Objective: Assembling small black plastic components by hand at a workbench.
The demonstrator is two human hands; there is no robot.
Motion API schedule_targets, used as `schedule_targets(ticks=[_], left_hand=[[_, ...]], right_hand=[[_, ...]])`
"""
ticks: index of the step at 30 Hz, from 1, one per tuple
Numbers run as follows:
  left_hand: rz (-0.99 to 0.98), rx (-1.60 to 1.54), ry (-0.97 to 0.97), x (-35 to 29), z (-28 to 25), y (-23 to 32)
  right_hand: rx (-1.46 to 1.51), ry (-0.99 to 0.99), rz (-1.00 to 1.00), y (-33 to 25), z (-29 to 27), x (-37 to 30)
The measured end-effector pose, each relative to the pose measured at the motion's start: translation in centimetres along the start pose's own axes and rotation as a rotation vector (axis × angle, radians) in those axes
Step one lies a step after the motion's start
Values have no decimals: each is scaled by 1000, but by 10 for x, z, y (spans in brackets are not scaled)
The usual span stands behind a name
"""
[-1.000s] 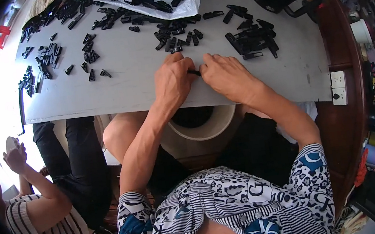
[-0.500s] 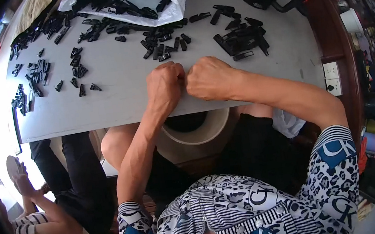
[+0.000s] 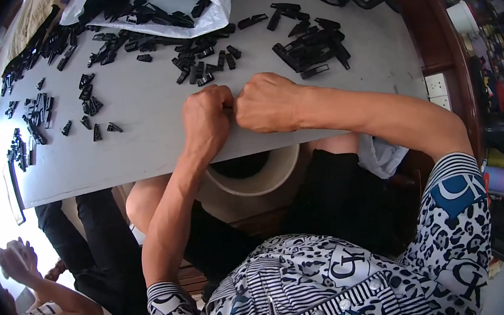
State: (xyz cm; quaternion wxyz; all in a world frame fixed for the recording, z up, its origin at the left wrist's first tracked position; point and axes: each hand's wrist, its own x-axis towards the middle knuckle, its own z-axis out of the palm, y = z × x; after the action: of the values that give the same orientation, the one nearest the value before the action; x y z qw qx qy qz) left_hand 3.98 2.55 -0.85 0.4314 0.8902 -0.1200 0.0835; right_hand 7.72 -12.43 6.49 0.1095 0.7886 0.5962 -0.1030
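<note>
Black plastic pieces (image 3: 204, 63), small and narrow, lie scattered just beyond the knuckles of both fists, their long axes pointing every which way. The left hand (image 3: 209, 117) and right hand (image 3: 267, 101) are clenched and pressed together, knuckle to knuckle, at the near edge of the grey table (image 3: 139, 145); whatever sits between them is hidden. A denser heap (image 3: 313, 48) lies past the right hand, nearer that one. Farther off, a white bag (image 3: 210, 7) spills more pieces, and a tape roll (image 3: 254, 179) sits below the hands.
</note>
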Motion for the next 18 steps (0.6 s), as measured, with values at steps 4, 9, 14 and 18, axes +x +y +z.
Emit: schedule_targets(ticks=[4, 9, 14, 18], left_hand=[[-53, -30, 7, 2, -1, 4], [-53, -48, -32, 1, -3, -1], [-67, -123, -37, -1, -7, 5], [-81, -104, 25, -3, -21, 10]], right_hand=[[23, 40, 16, 8, 3, -1], [68, -49, 82, -9, 1, 4], [176, 123, 239, -10, 23, -17], [408, 404, 471, -11, 30, -52]])
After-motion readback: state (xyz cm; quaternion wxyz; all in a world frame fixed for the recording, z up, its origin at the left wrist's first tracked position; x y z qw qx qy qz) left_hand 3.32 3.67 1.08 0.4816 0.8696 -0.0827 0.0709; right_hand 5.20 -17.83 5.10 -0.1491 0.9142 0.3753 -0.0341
